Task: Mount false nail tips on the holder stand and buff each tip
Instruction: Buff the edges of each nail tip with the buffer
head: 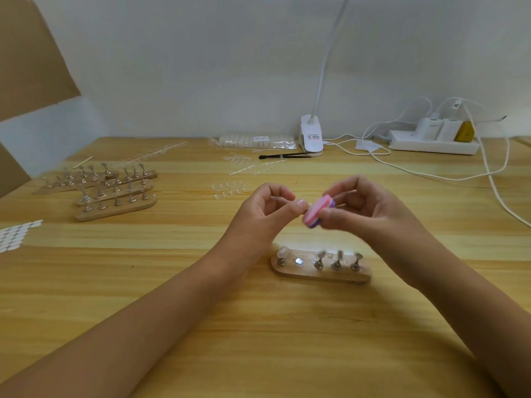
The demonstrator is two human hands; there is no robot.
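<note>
The wooden oblong holder stand (320, 272) lies near centre, four metal pegs upright, its second socket from the left bare. Above it a pink-and-purple buffer block (317, 213) tilts in the air against a small pale nail tip (308, 207), mostly hidden

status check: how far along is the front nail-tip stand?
Done: the holder stand shows one tip on its leftmost peg. In hand: the left hand pinches a small piece, likely the tip from the empty second slot, against the pink-and-purple buffer block gripped by the right hand. Left: the three right pegs; whether they carry tips is too blurred to tell. More loose tips lie behind.
</note>
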